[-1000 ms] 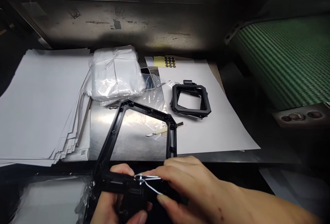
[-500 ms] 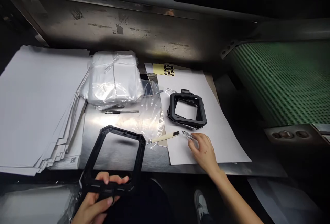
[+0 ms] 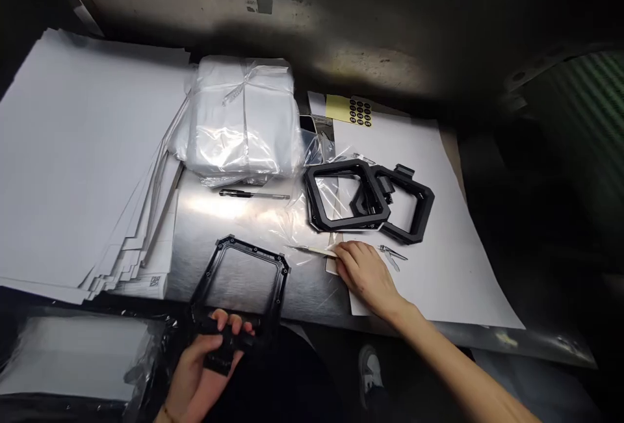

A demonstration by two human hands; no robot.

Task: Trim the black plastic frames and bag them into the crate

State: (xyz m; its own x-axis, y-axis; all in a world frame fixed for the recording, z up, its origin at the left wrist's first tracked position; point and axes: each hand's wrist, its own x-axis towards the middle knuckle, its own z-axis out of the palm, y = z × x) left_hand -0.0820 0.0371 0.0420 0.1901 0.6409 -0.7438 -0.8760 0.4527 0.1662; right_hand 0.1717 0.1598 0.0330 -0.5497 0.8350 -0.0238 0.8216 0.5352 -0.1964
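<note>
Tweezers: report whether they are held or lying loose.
Lying loose: the tweezers rest on the white sheet beside the right hand, no finger on them; the left hand grips the black frame.

I hold the black plastic frame (image 3: 253, 251) by its near edge in my left hand (image 3: 205, 361): an open, eight-cornered ring with small holes along its bars, tilted up over the steel bench (image 3: 205, 241). The thin knife (image 3: 314, 250), cream-handled, lies flat under my right hand (image 3: 368, 273) fingertips at the white sheet (image 3: 439, 280) edge, blade pointing left.

Left hand (image 3: 205, 366) curled in grip near body; right hand (image 3: 366, 275) stretched forward, palm down.
</note>
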